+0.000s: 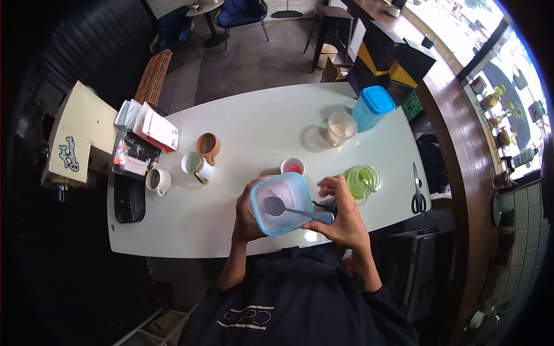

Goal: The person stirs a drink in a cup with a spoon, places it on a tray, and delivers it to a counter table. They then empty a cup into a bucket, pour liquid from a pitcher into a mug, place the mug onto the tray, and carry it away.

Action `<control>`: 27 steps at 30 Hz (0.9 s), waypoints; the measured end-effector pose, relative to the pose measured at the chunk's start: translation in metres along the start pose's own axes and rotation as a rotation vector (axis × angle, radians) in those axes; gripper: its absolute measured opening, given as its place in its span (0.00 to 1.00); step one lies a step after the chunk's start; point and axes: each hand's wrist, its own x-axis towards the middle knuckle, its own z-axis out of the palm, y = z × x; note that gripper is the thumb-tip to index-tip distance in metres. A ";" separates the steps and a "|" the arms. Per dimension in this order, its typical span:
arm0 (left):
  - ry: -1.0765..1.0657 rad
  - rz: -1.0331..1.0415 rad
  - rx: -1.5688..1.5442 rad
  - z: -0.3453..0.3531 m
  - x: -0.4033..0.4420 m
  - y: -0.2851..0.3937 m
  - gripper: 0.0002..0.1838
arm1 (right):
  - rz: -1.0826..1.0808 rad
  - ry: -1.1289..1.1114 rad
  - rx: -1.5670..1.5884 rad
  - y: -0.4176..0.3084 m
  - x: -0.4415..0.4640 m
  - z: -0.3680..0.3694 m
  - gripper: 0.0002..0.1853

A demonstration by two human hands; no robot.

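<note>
My left hand (244, 216) grips the side of a clear plastic container (295, 199) with a light-blue rim, tilted over the table's near edge. A whitish substance lies in its bottom. In my right hand (346, 222) is a grey spoon (309, 214), its bowl inside the container's opening and its handle end near my thumb; the index finger is curled above. Just beyond the container stands a small white cup (292, 165) with something pink-red in it. Right of my right hand is a glass (362, 183) with bright green contents.
A clear cup (340, 130) with beige contents and a blue-lidded container (372, 109) stand at the back right. Black scissors (418, 202) lie at the right edge. Leftward are a brown cup (208, 144), white mugs (157, 181), a card holder (156, 130) and a black tray (130, 202).
</note>
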 end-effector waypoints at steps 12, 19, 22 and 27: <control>-0.372 0.023 -0.269 0.047 0.092 0.028 0.70 | -0.220 0.400 0.091 0.014 -0.006 -0.092 0.60; 0.033 -0.188 -0.209 0.004 0.059 -0.071 0.51 | -0.038 0.784 -0.274 0.077 0.001 -0.180 0.54; -0.039 -0.289 -0.011 0.023 0.042 -0.093 0.49 | -0.019 0.811 -0.293 0.125 0.011 -0.192 0.52; -0.125 -0.292 -0.001 0.058 0.037 -0.116 0.48 | 0.082 0.773 -0.344 0.197 0.011 -0.183 0.53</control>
